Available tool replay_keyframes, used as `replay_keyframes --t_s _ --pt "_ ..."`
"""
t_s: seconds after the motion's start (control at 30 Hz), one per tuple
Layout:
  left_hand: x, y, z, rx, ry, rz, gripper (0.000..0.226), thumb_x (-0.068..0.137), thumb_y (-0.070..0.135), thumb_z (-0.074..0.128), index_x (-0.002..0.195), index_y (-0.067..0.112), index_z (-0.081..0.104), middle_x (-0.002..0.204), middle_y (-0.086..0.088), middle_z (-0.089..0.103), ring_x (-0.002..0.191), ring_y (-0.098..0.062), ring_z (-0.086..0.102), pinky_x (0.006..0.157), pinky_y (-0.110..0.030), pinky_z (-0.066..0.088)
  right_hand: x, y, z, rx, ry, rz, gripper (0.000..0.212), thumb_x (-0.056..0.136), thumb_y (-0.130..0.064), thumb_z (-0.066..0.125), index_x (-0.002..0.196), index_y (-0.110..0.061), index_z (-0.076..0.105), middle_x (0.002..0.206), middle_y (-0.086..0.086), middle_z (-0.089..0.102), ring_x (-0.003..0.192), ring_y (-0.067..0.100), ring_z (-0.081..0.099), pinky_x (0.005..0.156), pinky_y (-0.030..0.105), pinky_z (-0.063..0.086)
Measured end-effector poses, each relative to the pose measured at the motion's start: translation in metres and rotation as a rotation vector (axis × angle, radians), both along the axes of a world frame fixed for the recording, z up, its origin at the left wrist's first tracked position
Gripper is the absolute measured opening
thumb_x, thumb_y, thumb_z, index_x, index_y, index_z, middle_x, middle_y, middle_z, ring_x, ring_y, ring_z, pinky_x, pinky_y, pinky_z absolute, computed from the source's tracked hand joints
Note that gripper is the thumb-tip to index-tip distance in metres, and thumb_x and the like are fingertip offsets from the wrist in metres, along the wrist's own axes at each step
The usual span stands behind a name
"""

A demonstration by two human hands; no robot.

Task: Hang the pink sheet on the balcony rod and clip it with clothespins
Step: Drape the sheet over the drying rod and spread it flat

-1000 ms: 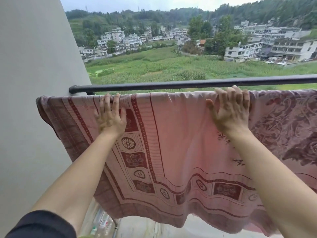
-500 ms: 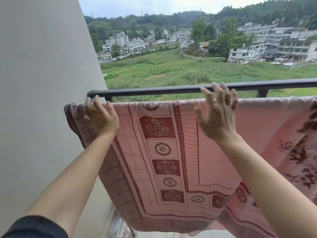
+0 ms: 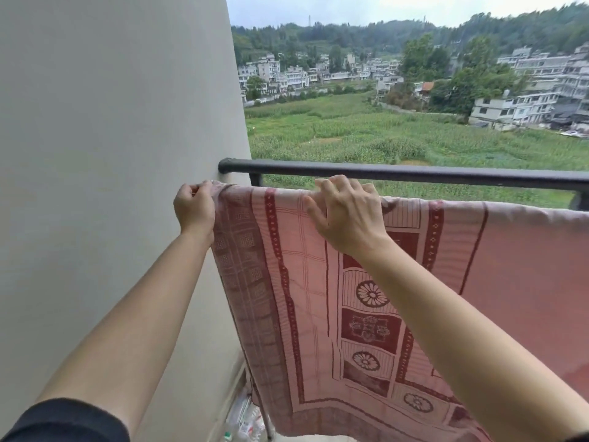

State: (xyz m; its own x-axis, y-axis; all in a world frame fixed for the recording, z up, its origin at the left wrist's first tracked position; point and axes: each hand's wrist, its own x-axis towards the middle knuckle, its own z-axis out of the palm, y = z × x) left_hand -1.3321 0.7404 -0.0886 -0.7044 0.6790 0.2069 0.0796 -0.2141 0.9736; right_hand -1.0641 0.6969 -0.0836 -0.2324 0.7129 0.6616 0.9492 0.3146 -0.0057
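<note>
While the sheet hangs unclipped, the facts run so:

Sheet: the pink sheet [image 3: 318, 282] is draped over a rod that its top fold hides, just below and on the near side of the dark balcony rail [image 3: 414, 173]; its patterned border falls toward the floor, and its right part runs out of view.

Sheet's end: the left corner is bunched right against the wall [image 3: 111, 154], so the cloth looks pulled to the end of its support.

Left hand: the left hand [image 3: 194, 208] pinches that bunched corner between closed fingers, knuckles touching or nearly touching the wall.

Right hand: the right hand [image 3: 344, 212] lies spread and flat on the top fold, fingers hooked over it, pressing and gripping nothing.

Clothespins: none in view; clipping is judged not yet begun.

Step in hand: likely evening out the top edge before reaching for pins.

Risk, slipping: if both hands let go at once, the heavier-hanging side could drag the cloth off the rod.

Risk, bunching: a corner left crumpled against the wall may give a pin a thick, poor bite.

Risk, drop: open ground lies beyond the rail, so a loose sheet could go over.
</note>
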Motion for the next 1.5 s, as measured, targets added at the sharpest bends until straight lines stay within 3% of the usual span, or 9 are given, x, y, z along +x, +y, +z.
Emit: replay_keyframes --t_s 0.13,0.3,0.43,0.67,0.8,0.97,1.1,1.27,1.5 --pt "-0.027 0.009 0.020 0.051 -0.105 0.128 0.017 0.088 0.018 0.059 0.074 0.020 0.051 0.075 0.005 0.063 0.071 -0.015 0.059 0.058 -0.020 0.047 -0.004 0.006 -0.005 0.043 -0.042 -0.109 0.058 0.099 -0.062 0.029 0.094 -0.017 0.067 0.089 0.004 0.069 0.074 0.023 0.063 0.073 0.036 0.043" --pt "-0.033 0.011 -0.006 -0.311 0.249 0.261 0.017 0.098 0.031 0.052 0.097 0.015 0.056 0.104 -0.007 0.063 0.093 -0.026 0.058 0.075 -0.030 0.040 -0.003 0.005 -0.007 0.059 -0.065 -0.129 0.059 0.097 -0.064 0.033 0.086 -0.015 0.064 0.081 0.005 0.065 0.070 0.025 0.059 0.072 0.037 0.042" --pt "-0.013 0.002 0.005 -0.303 0.568 0.414 0.027 0.100 0.030 0.042 0.110 0.009 0.055 0.126 -0.020 0.051 0.119 -0.037 0.045 0.094 -0.045 0.036 0.002 0.000 -0.006 0.028 -0.083 -0.097 0.062 0.097 -0.065 0.027 0.098 -0.016 0.065 0.088 0.005 0.066 0.078 0.025 0.061 0.077 0.038 0.042" --pt "0.100 -0.005 -0.003 0.155 1.280 0.035 0.053 0.105 0.048 0.020 0.067 0.023 0.048 0.063 -0.001 0.054 0.062 -0.022 0.051 0.081 -0.042 0.038 0.092 -0.023 -0.005 0.071 -0.023 -0.213 0.062 0.101 -0.060 0.027 0.105 -0.015 0.070 0.092 0.007 0.072 0.082 0.027 0.067 0.080 0.040 0.046" --pt "0.165 -0.004 -0.008 0.273 1.312 0.129 0.052 0.105 0.038 0.032 0.063 0.016 0.053 0.059 0.001 0.046 0.057 -0.016 0.035 0.072 -0.038 0.034 0.175 -0.044 -0.015 0.153 -0.001 -0.306 0.055 0.102 -0.058 0.031 0.109 -0.017 0.067 0.098 0.007 0.071 0.089 0.030 0.066 0.088 0.042 0.044" --pt "0.269 -0.033 -0.001 0.388 1.449 -0.068 0.054 0.105 0.043 0.029 0.077 0.013 0.064 0.070 -0.008 0.065 0.061 -0.025 0.056 0.069 -0.036 0.031 0.272 -0.083 -0.033 0.119 0.027 -0.438 0.060 0.102 -0.058 0.030 0.144 -0.018 0.048 0.142 0.016 0.052 0.132 0.033 0.047 0.116 0.047 0.023" --pt "0.365 -0.077 -0.009 0.408 1.457 -0.320 0.051 0.104 0.047 0.028 0.121 0.013 0.063 0.105 -0.009 0.071 0.091 -0.028 0.064 0.084 -0.041 0.042 0.344 -0.118 -0.043 0.030 0.052 -0.559 0.066 0.101 -0.062 0.023 0.154 -0.024 0.030 0.158 0.018 0.030 0.148 0.033 0.024 0.123 0.052 0.013" --pt "0.459 -0.109 -0.018 0.282 1.539 -0.372 0.060 0.101 0.052 0.021 0.144 0.019 0.044 0.140 -0.011 0.053 0.127 -0.030 0.048 0.112 -0.058 0.021 0.431 -0.156 -0.041 -0.064 0.035 -0.574 0.071 0.100 -0.065 0.020 0.158 -0.025 0.018 0.164 0.015 0.018 0.152 0.030 0.012 0.124 0.049 0.007" --pt "0.555 -0.124 -0.025 0.133 1.467 -0.246 0.063 0.101 0.057 0.015 0.145 0.021 0.041 0.122 -0.011 0.057 0.118 -0.033 0.047 0.113 -0.062 0.011 0.566 -0.203 -0.035 -0.219 0.053 -0.602 0.068 0.098 -0.064 0.015 0.159 -0.033 0.008 0.167 0.004 0.003 0.154 0.026 0.000 0.123 0.053 0.006"
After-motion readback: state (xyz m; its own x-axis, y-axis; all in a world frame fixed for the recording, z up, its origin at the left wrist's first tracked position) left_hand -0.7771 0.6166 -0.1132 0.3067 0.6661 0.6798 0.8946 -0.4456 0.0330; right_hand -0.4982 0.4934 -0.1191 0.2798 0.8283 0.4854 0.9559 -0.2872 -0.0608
